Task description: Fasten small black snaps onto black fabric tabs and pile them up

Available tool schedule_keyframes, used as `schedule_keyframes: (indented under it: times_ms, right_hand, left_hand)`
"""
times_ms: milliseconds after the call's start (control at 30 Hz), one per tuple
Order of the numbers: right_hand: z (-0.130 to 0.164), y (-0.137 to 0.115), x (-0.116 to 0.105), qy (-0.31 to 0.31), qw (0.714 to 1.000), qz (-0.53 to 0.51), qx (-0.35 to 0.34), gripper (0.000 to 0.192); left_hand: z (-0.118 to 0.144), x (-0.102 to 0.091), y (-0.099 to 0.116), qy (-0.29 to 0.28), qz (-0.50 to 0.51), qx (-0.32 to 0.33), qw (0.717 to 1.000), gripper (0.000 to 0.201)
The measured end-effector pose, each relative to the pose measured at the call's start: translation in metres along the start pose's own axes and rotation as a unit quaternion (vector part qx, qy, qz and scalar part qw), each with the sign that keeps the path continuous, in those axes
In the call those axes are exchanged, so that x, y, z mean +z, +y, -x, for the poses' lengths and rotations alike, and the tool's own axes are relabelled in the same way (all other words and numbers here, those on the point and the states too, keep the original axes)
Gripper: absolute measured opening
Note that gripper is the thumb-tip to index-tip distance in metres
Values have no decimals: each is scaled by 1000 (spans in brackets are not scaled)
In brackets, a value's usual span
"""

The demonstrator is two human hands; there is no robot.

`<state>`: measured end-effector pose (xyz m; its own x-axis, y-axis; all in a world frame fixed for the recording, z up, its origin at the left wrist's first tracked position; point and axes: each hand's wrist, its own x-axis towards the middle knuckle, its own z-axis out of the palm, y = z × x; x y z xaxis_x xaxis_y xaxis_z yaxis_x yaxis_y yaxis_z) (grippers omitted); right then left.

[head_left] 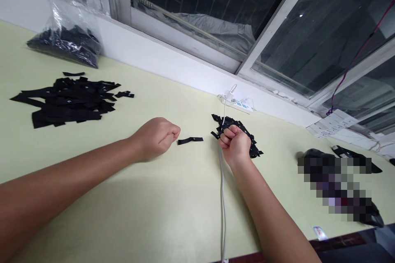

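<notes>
A single black strip [190, 140] lies flat on the pale table [154, 213], just beside the knuckles of the left hand [156, 137], which is curled into a fist and holds nothing visible. The right hand [236, 144] is clenched on a small heap of black strips [243, 133]. A white cable [222, 197] runs beneath that wrist. Well beyond the left hand, a larger pile of strips [68, 98] and a plastic bag [66, 37] are seen.

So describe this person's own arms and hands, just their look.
Both forearms are bare up to the picture's edge: no sleeve, glove, watch, ring or bracelet shows. The left hand and right hand carry no visible markings. Fingernails cannot be made out.
</notes>
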<state>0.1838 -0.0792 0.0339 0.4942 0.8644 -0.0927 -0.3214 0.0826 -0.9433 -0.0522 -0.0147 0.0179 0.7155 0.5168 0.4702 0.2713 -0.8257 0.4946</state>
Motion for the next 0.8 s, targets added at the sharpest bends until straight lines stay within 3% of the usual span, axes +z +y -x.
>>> schedule_keyframes:
  times_ms: [167,267,333,367,433,467,600,700,800]
  right_hand:
    - [-2,0,-1,18,998,56,27,23]
    - [-2,2,-1,12,994,84,73,17]
    - [-1,5,1,-4,991,115,63,11]
    - [-1,7,3,-16,990,134,47,11]
    - [0,11,6,-33,984,174,6,20]
    - [1,13,8,-40,980,193,-12,25]
    - [3,16,11,-33,969,234,-67,43]
    - [5,17,10,-2,975,214,-69,65]
    - [5,20,8,6,975,206,-81,67]
  left_hand:
    - [1,1,-4,14,-44,11,999,20]
    - [1,3,-2,42,-55,-31,997,18]
    - [1,5,1,77,-51,-59,994,17]
    - [0,6,3,93,-49,-65,992,27]
    - [-1,8,6,116,-41,-72,990,51]
    - [-2,8,8,124,-35,-79,989,54]
    - [-5,6,13,180,-9,-112,977,28]
    - [-5,4,18,228,12,-132,965,42]
    - [-5,5,22,228,28,-159,960,58]
